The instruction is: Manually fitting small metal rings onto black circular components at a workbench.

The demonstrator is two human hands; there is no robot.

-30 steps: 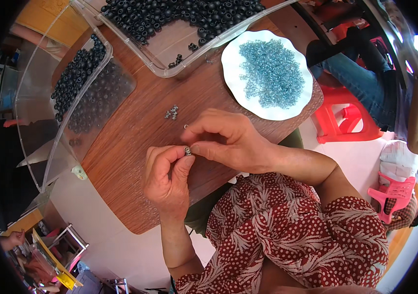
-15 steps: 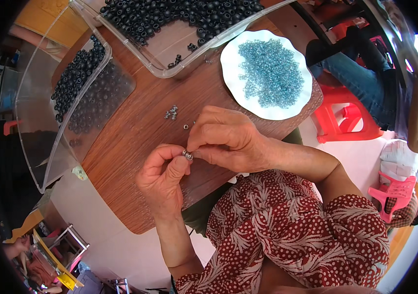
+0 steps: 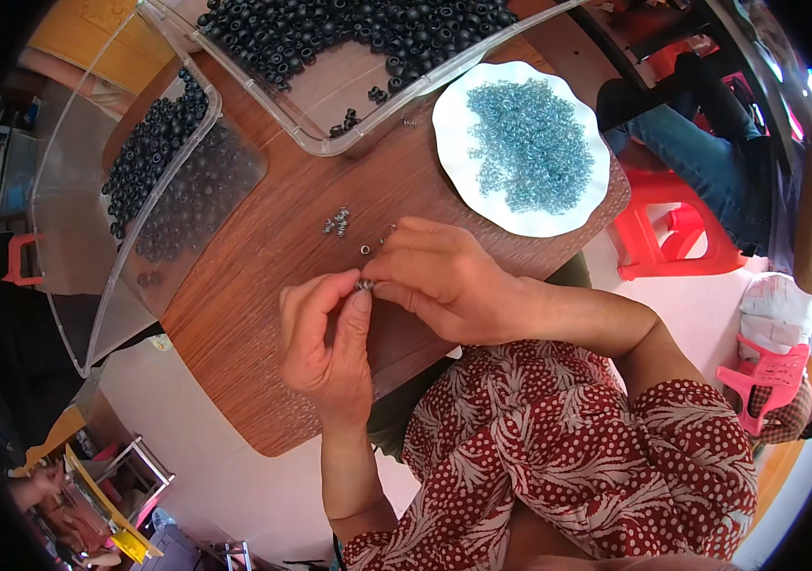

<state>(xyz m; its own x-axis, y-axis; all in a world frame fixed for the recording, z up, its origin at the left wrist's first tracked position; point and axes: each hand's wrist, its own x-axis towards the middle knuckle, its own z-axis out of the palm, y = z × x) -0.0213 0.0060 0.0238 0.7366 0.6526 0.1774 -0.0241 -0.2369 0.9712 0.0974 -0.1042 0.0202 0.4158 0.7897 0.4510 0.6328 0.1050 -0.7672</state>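
Note:
A small silvery metal ring or coil (image 3: 364, 285) is pinched between the thumb and forefinger of my left hand (image 3: 328, 333). From the other side, my right hand (image 3: 453, 288) closes its fingertips on the same small piece, partly covering it. Just beyond my fingers a single metal ring (image 3: 365, 250) lies on the wooden table (image 3: 234, 333). Farther off is a small cluster of silvery rings (image 3: 337, 223). A white scalloped plate (image 3: 451, 152) holds a heap of tiny bluish ring-like or coil-like pieces (image 3: 531, 147) at the far right.
A clear plastic bin (image 3: 322, 146) at the far side contains many black round beads or rings (image 3: 415, 57). Another clear container (image 3: 120, 276) at the left holds similar black pieces (image 3: 154, 133). Red stool (image 3: 658, 243) and a seated person's jeans (image 3: 701, 157) are at the right.
My left hand has turned more upright and shifted slightly right. The small metal piece has risen a little, with both hands still pinched at it.

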